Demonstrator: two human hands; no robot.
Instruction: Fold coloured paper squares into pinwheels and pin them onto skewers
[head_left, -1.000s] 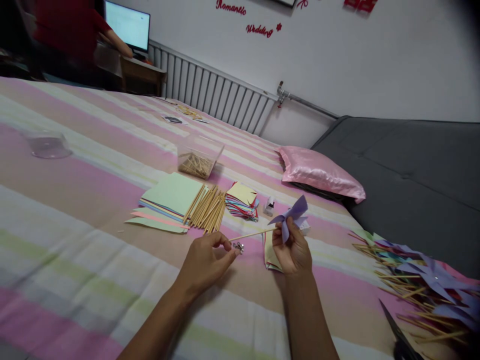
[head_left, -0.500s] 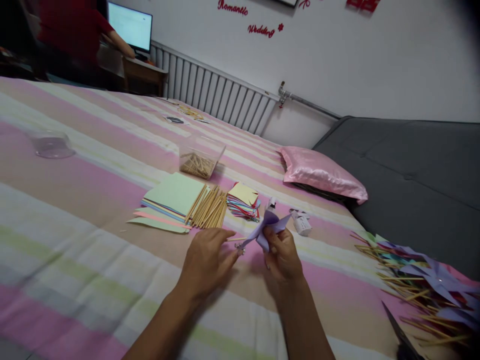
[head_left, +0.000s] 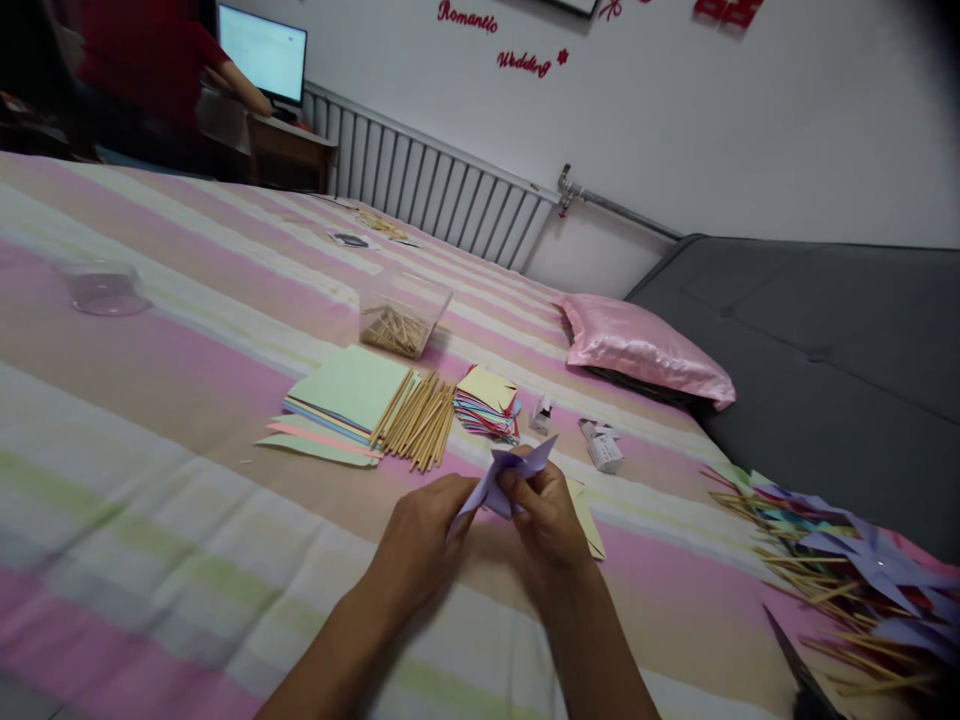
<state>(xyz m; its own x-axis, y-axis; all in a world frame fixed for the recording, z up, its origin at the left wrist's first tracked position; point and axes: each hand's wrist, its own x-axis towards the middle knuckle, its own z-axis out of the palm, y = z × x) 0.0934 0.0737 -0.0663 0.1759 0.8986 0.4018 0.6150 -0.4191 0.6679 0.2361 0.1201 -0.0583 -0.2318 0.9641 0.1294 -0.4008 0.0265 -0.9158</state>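
Note:
A folded purple paper pinwheel [head_left: 510, 468] is held between both hands above the striped bedspread [head_left: 187, 400]. My left hand [head_left: 420, 545] is closed on its lower left side; the wooden stick seen earlier is hidden behind the fingers. My right hand [head_left: 551, 525] pinches the paper from the right, fingers curled. Just beyond lie a bundle of wooden sticks [head_left: 416, 415], a stack of large coloured sheets [head_left: 341, 395] and a stack of small coloured squares [head_left: 486, 402].
A clear box of short sticks [head_left: 397, 318] sits further back. A small white box [head_left: 602, 448] and a pink pillow [head_left: 645, 350] lie to the right. Finished pinwheels [head_left: 847, 570] are piled at the right edge. A person in red stands by a monitor [head_left: 262, 55].
My hands have come together. The right hand brought the purple pinwheel down and left to the left hand, and the stick is no longer visible.

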